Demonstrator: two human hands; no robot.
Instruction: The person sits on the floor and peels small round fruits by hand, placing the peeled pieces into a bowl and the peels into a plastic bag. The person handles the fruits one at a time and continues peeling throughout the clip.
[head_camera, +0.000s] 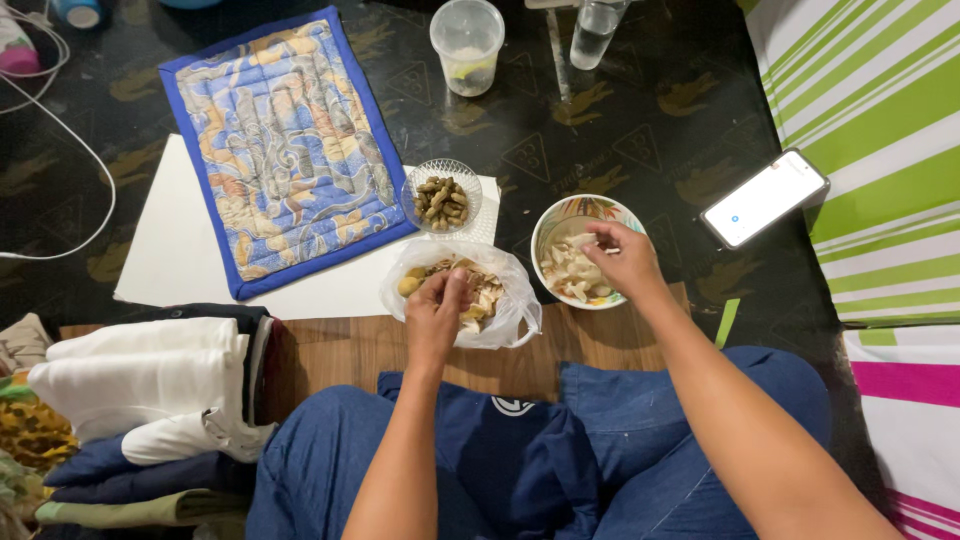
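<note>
Left hand (437, 312) is nearest to the body; it reaches down into the plastic bag (505, 290), fingers bent together on the peanuts there, but I cannot tell if one nut is really pinched, because the fingertips are hidden among the shells. Right hand (622, 258), to the right of the bag, hangs over the patterned bowl (560, 215) with thumb and fingers closed on a small pale piece, probably a shell.

To do this step well, in my judgement, each piece should be let go low over the bowl so nothing falls on the wooden board (340, 350) under the bag, and the other hand should take only one peanut, keeping the bag mouth wide.

The bag, just beyond the person's knees, holds whole peanuts mixed with light husks. The patterned bowl, right of the bag and touching or almost touching it, is about half full of pale empty shells. The small glass dish (441, 196), just behind the bag, holds brownish peanuts. Farther behind the bag stands a clear plastic cup (467, 45) with a little yellowish rest at the bottom, and right of it a glass (596, 32), seemingly with water. A phone (764, 197) lies well right of the bag.
</note>
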